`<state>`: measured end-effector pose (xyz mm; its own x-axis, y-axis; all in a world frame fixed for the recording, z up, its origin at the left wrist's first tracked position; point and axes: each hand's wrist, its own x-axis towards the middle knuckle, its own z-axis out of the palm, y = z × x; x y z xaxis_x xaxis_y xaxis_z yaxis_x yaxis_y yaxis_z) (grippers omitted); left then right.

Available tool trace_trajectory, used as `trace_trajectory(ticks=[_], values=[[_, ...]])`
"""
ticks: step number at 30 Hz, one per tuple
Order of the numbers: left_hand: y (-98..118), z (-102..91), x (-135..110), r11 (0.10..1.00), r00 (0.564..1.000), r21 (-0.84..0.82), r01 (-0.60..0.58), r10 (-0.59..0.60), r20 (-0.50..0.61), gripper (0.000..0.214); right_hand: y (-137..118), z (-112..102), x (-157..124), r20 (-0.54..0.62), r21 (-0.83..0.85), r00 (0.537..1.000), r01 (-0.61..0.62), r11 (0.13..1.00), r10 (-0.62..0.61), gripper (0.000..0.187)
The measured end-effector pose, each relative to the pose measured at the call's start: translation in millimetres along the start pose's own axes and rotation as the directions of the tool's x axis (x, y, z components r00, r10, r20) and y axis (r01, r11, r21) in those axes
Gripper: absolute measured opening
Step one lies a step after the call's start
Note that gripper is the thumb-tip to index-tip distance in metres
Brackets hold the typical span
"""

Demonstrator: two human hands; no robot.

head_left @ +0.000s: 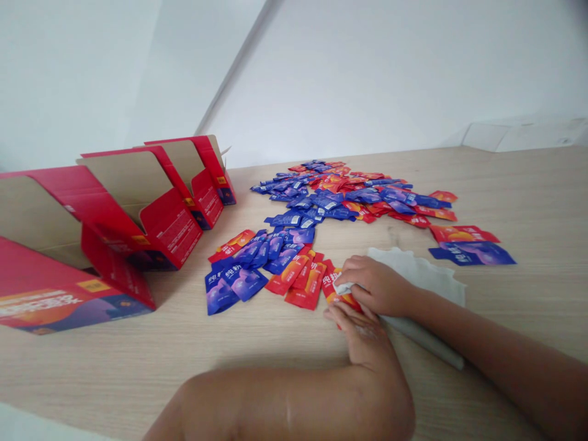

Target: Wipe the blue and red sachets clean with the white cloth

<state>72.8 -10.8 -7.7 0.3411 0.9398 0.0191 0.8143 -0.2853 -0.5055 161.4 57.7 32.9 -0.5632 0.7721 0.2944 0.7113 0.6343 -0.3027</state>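
Note:
My right hand (374,285) is closed on a corner of a white cloth (427,275) and presses it onto a red packet (337,293) on the wooden table (505,184). My left hand (362,334) lies just in front of it, fingers resting on the same red packet and holding it down. To the left of my hands sits a row of overlapping red and blue packets (257,266). Farther back lies a loose heap of several red and blue packets (349,193).
Three open red cardboard boxes stand at the left: the nearest (59,269), a middle one (151,211) and a far one (206,174). A red packet (462,233) and a blue packet (473,253) lie apart at the right. A white wall rises behind the table.

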Motion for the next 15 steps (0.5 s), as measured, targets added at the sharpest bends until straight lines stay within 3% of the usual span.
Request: trace_trajectory(ticks=[11, 15], values=[[-5, -4.8, -1, 0.983, 0.998, -0.178, 0.04, -0.049, -0.043, 0.046, 9, 2, 0, -0.011, -0.058, 0.997, -0.079, 0.995, 0.079, 0.03], [-6, -6.0, -2, 0.988, 0.998, -0.151, 0.039, -0.046, -0.042, 0.046, 12, -1, 0, -0.017, -0.08, 0.991, -0.137, 0.987, 0.136, 0.029]])
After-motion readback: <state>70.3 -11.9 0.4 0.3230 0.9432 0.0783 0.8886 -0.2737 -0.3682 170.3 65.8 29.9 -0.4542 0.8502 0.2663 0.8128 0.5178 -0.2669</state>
